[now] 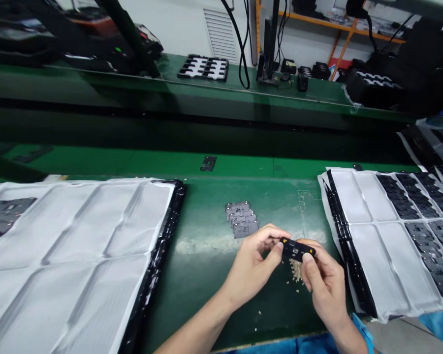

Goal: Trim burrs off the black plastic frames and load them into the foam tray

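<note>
A small flat black part (297,249) with a yellow spot at its left end is pinched between both my hands above the green bench. My left hand (253,265) grips its left end with fingers curled. My right hand (323,280) holds the right end between thumb and forefinger. Just beyond my hands lies a short overlapping row of grey parts (241,219). A little heap of tiny pale bits (296,270) lies on the bench under the held part.
A black tray covered with white sheet (77,255) fills the left. At the right another white-lined tray (369,241) holds rows of dark parts (417,206). One loose black piece (208,163) lies farther back. A rear bench carries a parts tray (204,67), cables and equipment.
</note>
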Demonstrator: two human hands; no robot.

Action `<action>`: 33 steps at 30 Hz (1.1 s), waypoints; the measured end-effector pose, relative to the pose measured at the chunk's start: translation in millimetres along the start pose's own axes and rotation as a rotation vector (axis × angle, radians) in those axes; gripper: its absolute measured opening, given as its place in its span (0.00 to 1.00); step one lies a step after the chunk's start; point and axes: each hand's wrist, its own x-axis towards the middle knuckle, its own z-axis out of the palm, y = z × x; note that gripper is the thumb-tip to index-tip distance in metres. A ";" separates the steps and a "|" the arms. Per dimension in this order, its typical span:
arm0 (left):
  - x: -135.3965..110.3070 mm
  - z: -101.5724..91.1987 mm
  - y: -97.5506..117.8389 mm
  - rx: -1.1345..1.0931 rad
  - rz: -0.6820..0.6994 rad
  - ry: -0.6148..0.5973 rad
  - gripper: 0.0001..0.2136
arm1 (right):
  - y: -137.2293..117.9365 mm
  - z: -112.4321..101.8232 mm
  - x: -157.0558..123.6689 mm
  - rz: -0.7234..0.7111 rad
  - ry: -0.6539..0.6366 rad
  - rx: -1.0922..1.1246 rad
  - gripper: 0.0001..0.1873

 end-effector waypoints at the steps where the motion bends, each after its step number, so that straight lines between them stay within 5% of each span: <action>1: 0.3 1.5 0.4 -0.011 0.001 0.010 0.06 | -0.7 0.4 -0.5 -0.012 -0.002 -0.004 0.14; 22: -14.0 9.3 -20.4 -0.306 -0.157 0.079 0.10 | 1.9 -4.7 -9.9 -0.066 -0.067 -0.081 0.16; 27: -26.2 15.1 -14.8 -0.125 -0.136 0.188 0.10 | 7.0 -0.7 -10.1 0.048 -0.023 0.014 0.14; 33: -33.0 13.7 -15.6 -0.009 -0.130 0.180 0.11 | 13.7 4.7 -9.8 0.030 0.069 -0.018 0.14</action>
